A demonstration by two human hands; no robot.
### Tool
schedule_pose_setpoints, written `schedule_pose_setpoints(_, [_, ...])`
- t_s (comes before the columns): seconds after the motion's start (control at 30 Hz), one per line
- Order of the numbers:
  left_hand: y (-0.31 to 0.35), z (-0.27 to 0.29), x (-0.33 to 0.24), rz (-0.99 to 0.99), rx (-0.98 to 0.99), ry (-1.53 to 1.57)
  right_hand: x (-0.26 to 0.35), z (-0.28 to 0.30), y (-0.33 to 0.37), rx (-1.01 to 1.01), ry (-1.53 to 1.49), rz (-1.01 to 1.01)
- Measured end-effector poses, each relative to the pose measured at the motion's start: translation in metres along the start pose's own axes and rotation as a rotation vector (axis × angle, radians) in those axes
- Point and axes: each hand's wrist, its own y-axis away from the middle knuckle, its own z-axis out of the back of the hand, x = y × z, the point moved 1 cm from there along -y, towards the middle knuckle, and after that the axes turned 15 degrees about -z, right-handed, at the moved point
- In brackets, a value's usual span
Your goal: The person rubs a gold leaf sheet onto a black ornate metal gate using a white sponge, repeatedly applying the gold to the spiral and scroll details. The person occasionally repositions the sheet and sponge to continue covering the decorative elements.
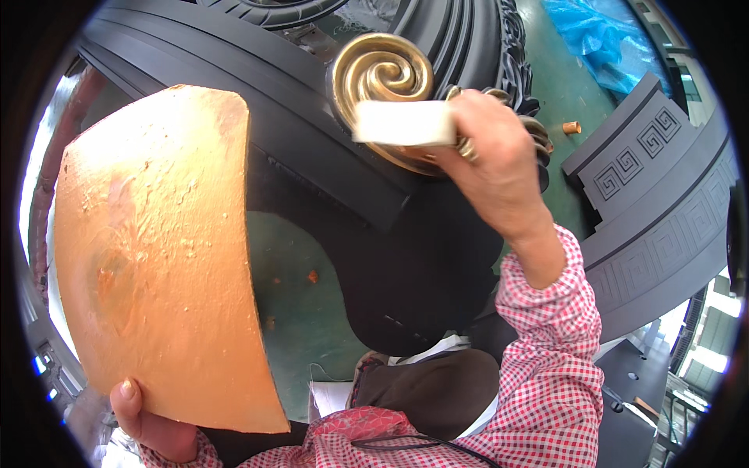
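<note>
My left hand (pixel 152 421) grips the bottom corner of a curved board (pixel 175 312), thumb on its face. Gold-orange paint coats the board, thick and lumpy in places, with a darker brownish patch left of its middle. My right hand (pixel 499 160) is closed around one end of a pale, block-shaped sponge (pixel 402 123). The sponge is in front of a gold spiral scroll (pixel 374 66) and covers part of it; I cannot tell whether they touch. That scroll belongs to a large black moulded piece (pixel 312 148). Below the sponge, the scroll's lower edge is also gold.
Grey curved panels with square key patterns (pixel 647 226) stand at the right. Blue plastic sheeting (pixel 605 39) lies at the far right. A small copper-coloured cylinder (pixel 572 127) and orange crumbs (pixel 313 276) rest on the green surface (pixel 300 312).
</note>
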Motion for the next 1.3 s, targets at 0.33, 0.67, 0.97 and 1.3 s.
schedule_pose_setpoints(0.33, [0.003,-0.003,-0.002,-0.026,-0.007,-0.024,-0.009,0.007,0.01,-0.051,0.0,-0.212])
schedule_pose_setpoints(0.67, [0.006,0.009,-0.005,-0.039,-0.08,-0.045,-0.014,0.012,0.006,0.149,0.201,-0.07])
schedule_pose_setpoints(0.97, [0.008,0.027,-0.003,-0.075,-0.15,-0.102,0.005,-0.016,-0.011,0.055,-0.142,-0.141])
schedule_pose_setpoints(1.3, [0.009,0.004,-0.004,-0.009,-0.028,0.013,0.012,-0.01,-0.014,0.1,-0.176,-0.189])
